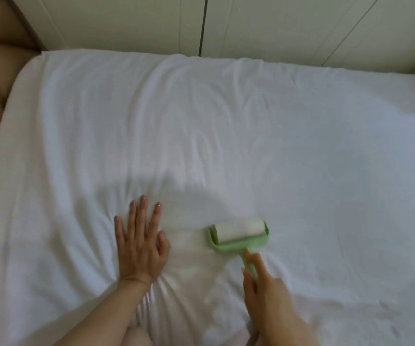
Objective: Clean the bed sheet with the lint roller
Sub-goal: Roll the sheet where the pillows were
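Your right hand (263, 288), blurred, wraps round the green handle of the lint roller (239, 233) and hides most of it; the white roll lies on the bed sheet (226, 126). Left of the roller, near it, your left hand (140, 243) presses flat on the sheet, fingers straight and spread wide.

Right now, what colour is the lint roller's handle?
Light green, frame included; the roll itself is white. The lint roller shows best in the head view.

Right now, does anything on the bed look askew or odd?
Nothing damaged or spilled. The bed sheet is wrinkled, folds fanning from the left hand pressed flat on it; the right hand grips the lint roller.
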A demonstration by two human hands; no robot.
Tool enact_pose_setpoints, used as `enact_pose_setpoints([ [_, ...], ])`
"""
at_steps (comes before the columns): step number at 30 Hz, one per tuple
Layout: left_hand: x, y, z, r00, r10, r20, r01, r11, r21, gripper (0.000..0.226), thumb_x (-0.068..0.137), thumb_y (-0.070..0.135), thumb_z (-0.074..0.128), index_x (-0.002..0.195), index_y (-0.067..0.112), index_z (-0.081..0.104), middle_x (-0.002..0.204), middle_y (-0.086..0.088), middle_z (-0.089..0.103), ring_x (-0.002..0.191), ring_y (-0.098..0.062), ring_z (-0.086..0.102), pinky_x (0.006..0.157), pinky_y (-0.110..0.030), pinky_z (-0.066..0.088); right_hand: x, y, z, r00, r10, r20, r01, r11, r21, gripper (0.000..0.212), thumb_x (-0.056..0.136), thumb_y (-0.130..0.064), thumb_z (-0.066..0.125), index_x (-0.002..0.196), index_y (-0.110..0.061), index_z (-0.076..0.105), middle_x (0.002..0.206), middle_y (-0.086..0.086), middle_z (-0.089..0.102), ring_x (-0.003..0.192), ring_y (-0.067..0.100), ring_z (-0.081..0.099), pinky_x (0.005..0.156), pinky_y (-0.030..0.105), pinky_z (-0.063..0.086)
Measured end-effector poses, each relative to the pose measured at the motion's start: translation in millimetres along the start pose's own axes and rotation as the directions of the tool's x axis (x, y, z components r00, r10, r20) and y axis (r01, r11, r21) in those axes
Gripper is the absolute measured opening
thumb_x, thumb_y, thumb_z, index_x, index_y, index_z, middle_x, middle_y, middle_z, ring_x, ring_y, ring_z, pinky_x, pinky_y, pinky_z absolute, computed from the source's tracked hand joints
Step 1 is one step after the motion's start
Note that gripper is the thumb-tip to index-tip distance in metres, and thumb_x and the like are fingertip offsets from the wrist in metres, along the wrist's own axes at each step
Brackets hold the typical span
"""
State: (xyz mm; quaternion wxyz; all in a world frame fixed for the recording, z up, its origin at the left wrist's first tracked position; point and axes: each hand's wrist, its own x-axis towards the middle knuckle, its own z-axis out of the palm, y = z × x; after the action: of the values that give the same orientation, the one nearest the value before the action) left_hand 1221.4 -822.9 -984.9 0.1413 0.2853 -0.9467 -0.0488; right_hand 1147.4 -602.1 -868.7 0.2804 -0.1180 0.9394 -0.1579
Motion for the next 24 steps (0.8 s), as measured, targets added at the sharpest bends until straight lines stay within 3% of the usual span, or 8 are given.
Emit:
enact_pose_setpoints([
  [2, 0.1, 0.2, 0.6, 1.0, 0.001, -0.005, -0.001, 1.0, -0.001, 0.058, 0.087, 0.029, 0.036, 0.142, 0.013, 0.047, 0.153, -0.015, 0.034, 0.142, -0.031, 0.032, 0.114, -0.059, 0.019, -24.8, 16.9, 4.2, 0.996, 0.088, 0.027, -0.081, 0.977, -0.196, 0.039, 0.089, -0.055, 0.021, 0.124, -0.063, 0.006, 0.085, 0.0, 0.07, 0.075, 0.015, 0.068, 0.065, 0.03, 0.05],
  [4, -0.2, 0.1, 1.1, 1.0, -0.002, -0.006, 0.002, 1.0, 0.0, 0.058, 0.087, 0.029, 0.036, 0.142, 0.013, 0.047, 0.153, -0.015, 0.034, 0.142, -0.031, 0.031, 0.114, -0.06, 0.019, -28.3, 19.8, 2.3, 0.994, 0.109, 0.018, -0.101, 0.962, -0.253, 0.04, 0.091, -0.056, 0.023, 0.122, -0.065, 0.0, 0.077, -0.002, 0.065, 0.076, 0.011, 0.068, 0.067, 0.027, 0.051],
  [5, -0.2, -0.2, 1.3, 1.0, -0.002, -0.004, 0.002, 1.0, 0.001, 0.058, 0.087, 0.029, 0.036, 0.142, 0.013, 0.047, 0.153, -0.015, 0.034, 0.142, -0.031, 0.031, 0.114, -0.06, 0.02, -24.2, 15.7, 0.1, 0.994, 0.103, 0.034, -0.094, 0.973, -0.21, 0.043, 0.092, -0.052, 0.029, 0.12, -0.066, -0.001, 0.08, -0.001, 0.065, 0.083, 0.014, 0.068, 0.071, 0.029, 0.051],
  [7, -0.2, -0.3, 1.8, 1.0, -0.001, -0.002, 0.001, 1.0, -0.003, 0.059, 0.086, 0.029, 0.038, 0.143, 0.014, 0.047, 0.153, -0.014, 0.034, 0.142, -0.03, 0.031, 0.114, -0.06, 0.02, -6.0, -1.0, -6.6, 0.998, 0.047, 0.038, -0.044, 0.995, -0.095, 0.043, 0.095, -0.039, 0.04, 0.122, -0.066, 0.019, 0.091, 0.008, 0.07, 0.094, 0.028, 0.065, 0.075, 0.035, 0.048],
  [10, -0.7, 0.0, 2.1, 1.0, -0.002, -0.007, 0.002, 1.0, -0.013, 0.059, 0.086, 0.028, 0.039, 0.142, 0.014, 0.048, 0.153, -0.014, 0.034, 0.143, -0.03, 0.031, 0.114, -0.06, 0.02, 44.3, -29.5, -16.0, 0.998, -0.048, -0.049, 0.045, 0.997, -0.057, 0.042, 0.096, -0.024, 0.043, 0.138, -0.03, 0.041, 0.097, 0.022, 0.067, 0.095, 0.039, 0.061, 0.074, 0.039, 0.044],
  [14, -0.9, -0.5, 2.9, 1.0, 0.007, -0.006, -0.007, 1.0, -0.003, 0.059, 0.086, 0.028, 0.039, 0.143, 0.015, 0.046, 0.153, -0.014, 0.034, 0.143, -0.03, 0.031, 0.114, -0.059, 0.02, 122.0, -73.0, -27.8, 0.982, -0.132, -0.131, 0.132, 0.991, -0.008, 0.041, 0.095, -0.019, 0.041, 0.136, -0.019, 0.043, 0.112, 0.021, 0.064, 0.099, 0.042, 0.059, 0.08, 0.04, 0.046],
  [21, 0.3, 0.0, 1.9, 1.0, 0.001, -0.001, -0.001, 0.999, -0.046, 0.057, 0.087, 0.028, 0.039, 0.141, 0.014, 0.049, 0.152, -0.015, 0.035, 0.141, -0.032, 0.033, 0.113, -0.059, 0.021, 200.5, -129.6, -55.2, 0.979, -0.155, -0.134, 0.16, 0.987, 0.032, 0.035, 0.093, -0.017, 0.039, 0.127, -0.017, 0.046, 0.106, 0.023, 0.06, 0.086, 0.043, 0.06, 0.076, 0.053, 0.053],
  [24, 1.0, 0.2, 0.5, 1.0, -0.014, 0.018, 0.015, 0.998, -0.057, 0.058, 0.085, 0.028, 0.04, 0.14, 0.015, 0.051, 0.152, -0.014, 0.036, 0.141, -0.031, 0.034, 0.113, -0.059, 0.023, 187.3, -120.6, -45.7, 0.974, -0.177, -0.143, 0.181, 0.983, 0.017, 0.038, 0.095, -0.018, 0.04, 0.133, -0.018, 0.044, 0.107, 0.022, 0.062, 0.089, 0.043, 0.06, 0.077, 0.045, 0.051],
])
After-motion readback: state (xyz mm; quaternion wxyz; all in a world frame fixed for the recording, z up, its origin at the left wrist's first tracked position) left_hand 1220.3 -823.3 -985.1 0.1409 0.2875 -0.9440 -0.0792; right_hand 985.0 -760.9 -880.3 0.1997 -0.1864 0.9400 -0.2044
